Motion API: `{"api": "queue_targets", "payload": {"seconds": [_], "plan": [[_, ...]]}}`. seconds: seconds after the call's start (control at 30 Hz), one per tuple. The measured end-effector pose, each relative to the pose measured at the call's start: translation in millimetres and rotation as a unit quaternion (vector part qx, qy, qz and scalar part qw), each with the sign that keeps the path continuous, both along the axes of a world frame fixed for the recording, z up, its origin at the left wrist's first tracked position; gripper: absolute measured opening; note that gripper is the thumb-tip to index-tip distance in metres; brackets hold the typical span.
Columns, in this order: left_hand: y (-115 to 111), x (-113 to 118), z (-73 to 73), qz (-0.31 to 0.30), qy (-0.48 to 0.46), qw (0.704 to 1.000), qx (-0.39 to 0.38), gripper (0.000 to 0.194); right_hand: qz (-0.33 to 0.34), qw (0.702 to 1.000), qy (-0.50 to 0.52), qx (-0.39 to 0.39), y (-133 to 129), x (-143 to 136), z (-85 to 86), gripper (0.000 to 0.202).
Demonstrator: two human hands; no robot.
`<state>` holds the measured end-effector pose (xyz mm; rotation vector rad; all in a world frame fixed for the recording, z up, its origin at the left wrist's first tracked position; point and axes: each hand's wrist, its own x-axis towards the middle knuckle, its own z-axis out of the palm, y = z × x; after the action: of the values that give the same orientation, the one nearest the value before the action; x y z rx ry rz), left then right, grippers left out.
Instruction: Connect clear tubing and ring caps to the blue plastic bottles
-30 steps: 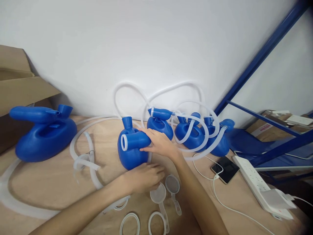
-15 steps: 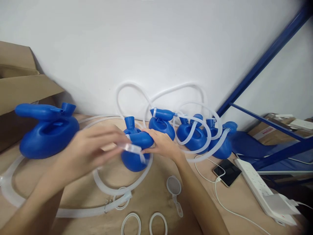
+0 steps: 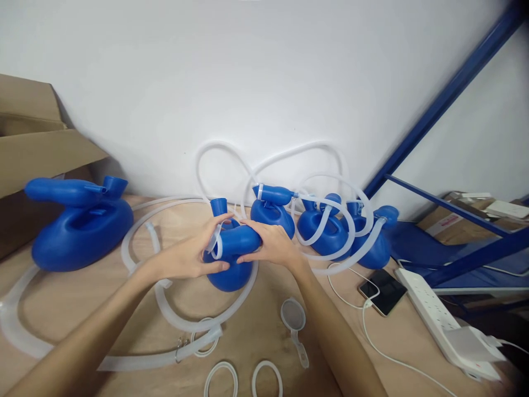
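Observation:
My right hand [image 3: 270,242] grips the right end of a blue cylindrical piece [image 3: 239,241] lying across the top of a blue bottle [image 3: 230,275]. At its left end, my left hand [image 3: 196,251] is closed round a translucent cap [image 3: 214,237] held against the white-rimmed opening. The fingertips of my left hand are partly hidden behind the cap and the piece. Near my right forearm a translucent round cap with a strap [image 3: 293,314] lies on the table. Two white rings [image 3: 222,379] are at the front edge of the view.
Clear tubing [image 3: 177,314] loops over the brown table. One blue bottle [image 3: 82,234] stands left beside a cardboard box [image 3: 41,149]; several more with tubes stand right. A phone [image 3: 382,292], a power strip [image 3: 433,309] and a blue metal rack [image 3: 450,105] are at the right.
My left hand has moved right and away from me, bringing the translucent cap from in front of the blue piece to its left opening. My right hand keeps its hold.

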<state>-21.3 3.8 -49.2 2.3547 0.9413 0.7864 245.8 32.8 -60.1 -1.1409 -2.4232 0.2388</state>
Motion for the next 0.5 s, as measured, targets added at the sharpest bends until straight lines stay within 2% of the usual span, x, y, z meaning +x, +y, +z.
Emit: {"api": "queue_targets", "payload": {"seconds": [0.13,0.3,0.4,0.5], "plan": [[-3.3,24.0,-12.8,0.078,-0.095,0.992,0.036,0.074,-0.029,0.999,-0.021,0.029,-0.4,-4.2,-4.8,0.094],[-12.1,50.8,-31.6,0.209,-0.189,0.952,0.116,0.040,-0.057,0.997,-0.015,0.056,-1.6,-10.7,-7.3,0.088],[-17.5,59.5,-41.6,0.258,-0.225,0.934,0.100,0.041,-0.056,0.997,-0.018,0.056,-2.3,-11.6,-5.1,0.088],[-19.0,64.4,-46.6,0.290,-0.293,0.911,0.035,0.051,-0.053,0.996,-0.020,0.072,-3.0,-12.8,-6.1,0.088]]}}
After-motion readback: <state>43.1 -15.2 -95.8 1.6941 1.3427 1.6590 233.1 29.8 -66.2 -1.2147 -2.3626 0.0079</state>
